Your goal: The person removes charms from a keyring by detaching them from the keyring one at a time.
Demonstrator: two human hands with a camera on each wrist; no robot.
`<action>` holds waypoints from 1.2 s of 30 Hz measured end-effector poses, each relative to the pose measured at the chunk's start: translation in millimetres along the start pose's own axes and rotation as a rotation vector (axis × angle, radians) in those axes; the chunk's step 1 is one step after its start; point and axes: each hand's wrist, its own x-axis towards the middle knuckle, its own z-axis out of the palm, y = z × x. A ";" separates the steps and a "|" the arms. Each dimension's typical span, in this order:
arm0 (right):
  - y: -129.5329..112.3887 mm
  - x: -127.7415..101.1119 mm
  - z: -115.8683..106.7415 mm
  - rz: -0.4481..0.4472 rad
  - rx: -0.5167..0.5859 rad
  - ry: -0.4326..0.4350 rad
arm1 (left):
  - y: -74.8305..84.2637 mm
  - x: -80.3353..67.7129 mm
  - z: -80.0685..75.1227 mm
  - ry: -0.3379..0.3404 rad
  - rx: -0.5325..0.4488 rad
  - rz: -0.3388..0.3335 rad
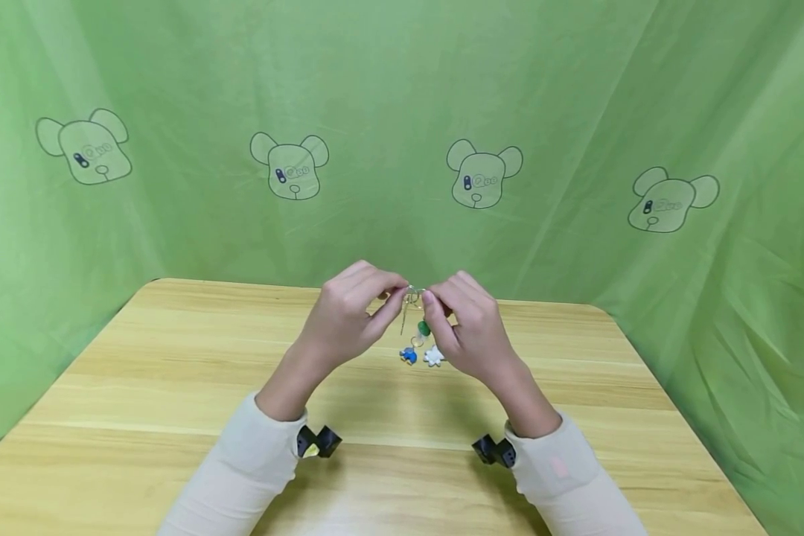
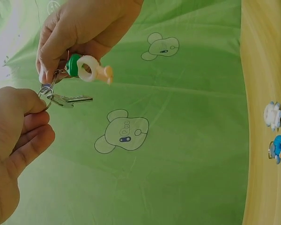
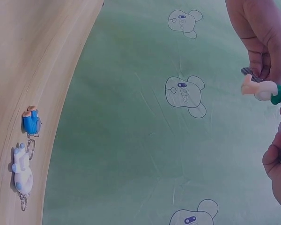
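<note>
Above the table, my left hand [image 1: 351, 309] pinches a metal key ring [image 2: 48, 106] between thumb and forefinger, and keys [image 2: 79, 99] dangle from it. Facing it, my right hand [image 1: 472, 320] pinches the same small cluster of metal rings from the other side. A figurine charm [image 2: 87, 68] with a green top, white middle and peach-coloured end hangs on a short chain beside the right fingers. Fingertips hide part of where the rings meet. Below, a blue figurine keychain [image 3: 32, 123] and a white figurine keychain [image 3: 22, 171] lie side by side on the table.
The wooden table [image 1: 174, 387] spreads under both forearms. A green curtain [image 1: 388, 89] printed with bear-head outlines stands right behind its far edge. Small black wrist cameras [image 1: 324, 441] are worn at the cuffs.
</note>
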 end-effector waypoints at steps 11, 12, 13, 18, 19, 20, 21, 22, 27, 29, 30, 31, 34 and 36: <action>1.3 -0.2 0.8 -0.007 -0.005 -0.003 | -0.3 -0.4 0.1 -0.006 0.019 0.002; 1.3 -0.3 0.9 -0.007 -0.006 -0.003 | -0.4 -0.4 0.0 -0.007 0.020 0.001; 1.2 -0.3 1.0 -0.007 -0.006 -0.002 | -0.4 -0.4 -0.1 -0.008 0.022 0.002; 1.2 -0.6 1.4 -0.010 -0.006 0.002 | -0.3 0.3 -1.1 0.008 0.027 0.000; 1.2 -0.7 1.6 -0.011 -0.004 0.002 | -0.3 0.4 -1.3 0.014 0.028 -0.001; 1.3 -0.8 1.8 -0.012 -0.004 0.002 | -0.4 0.5 -1.4 0.020 0.029 -0.002; 1.4 -0.9 1.9 -0.012 -0.004 0.002 | -0.1 0.8 -1.8 0.025 0.029 -0.003; 1.5 -0.9 2.1 -0.013 -0.005 0.002 | -0.2 0.7 -1.9 0.029 0.028 -0.004; 1.4 -1.4 2.1 -0.012 -0.010 0.001 | -0.6 0.3 -1.1 0.032 0.017 -0.012; 1.3 -1.4 2.0 -0.010 -0.010 0.000 | -0.7 0.2 -0.7 0.033 0.011 -0.013; 1.3 -1.4 2.0 -0.009 -0.010 0.000 | -0.7 0.3 -0.6 0.034 0.006 -0.012; 1.2 -1.5 1.9 -0.008 -0.011 0.000 | -0.7 0.3 -0.4 0.033 0.002 -0.010; 1.1 -1.3 1.8 -0.007 -0.010 0.000 | -0.3 0.6 -0.2 0.025 -0.006 -0.004; 1.0 -1.0 1.8 -0.010 -0.010 0.001 | -0.2 0.5 -0.2 0.014 -0.013 -0.006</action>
